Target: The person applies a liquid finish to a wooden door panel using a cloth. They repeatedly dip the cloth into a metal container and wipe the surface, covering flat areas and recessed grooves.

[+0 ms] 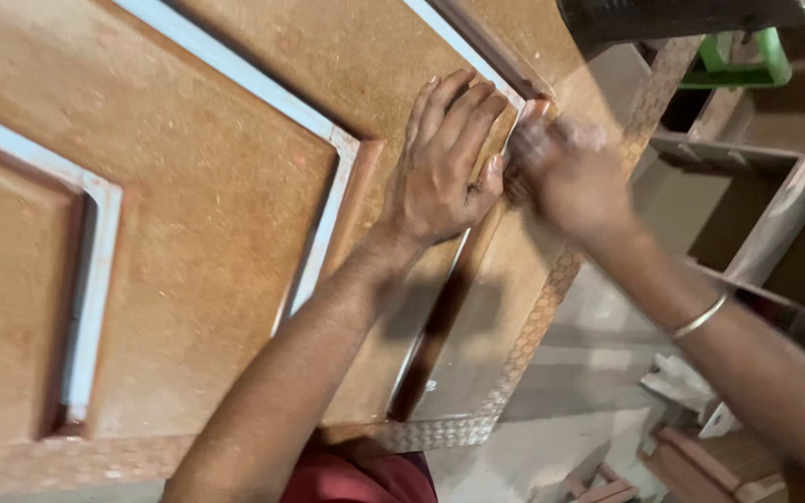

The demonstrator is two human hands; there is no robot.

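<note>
Fingers (454,102) of the left hand (440,172) are laid flat and close together, pressed palm-down on the door panel (207,214), with the thumb drawn in toward the right hand. Fingers of the right hand (566,172) are blurred; whether they are spread, curled or pinching anything cannot be told.

Door panel: brown, dusty, grainy surface, filling most of the view from the left edge to the upper right. Recessed fields are framed by raised moulding with pale blue-white edging (323,219). The left hand is set on the field between two such edged lines, near the panel's far right corner. The right hand is held just beside it, touching or nearly touching the left thumb, over the moulding near the panel's outer border.

Patterned edge strip (533,326): pale, with an embossed honeycomb-like texture, running along the panel's right and lower borders.

Metal bangle (698,319): thin, silver-coloured, worn on the right wrist.

Red garment (361,475): seen below the panel at the bottom centre.

Wooden shelving (775,224): open compartments at the right, beyond the right arm.

Green frame (747,61): at the top right, partly hidden.

Floor (570,410): grey, with wood pieces (701,456) lying at the lower right.
</note>
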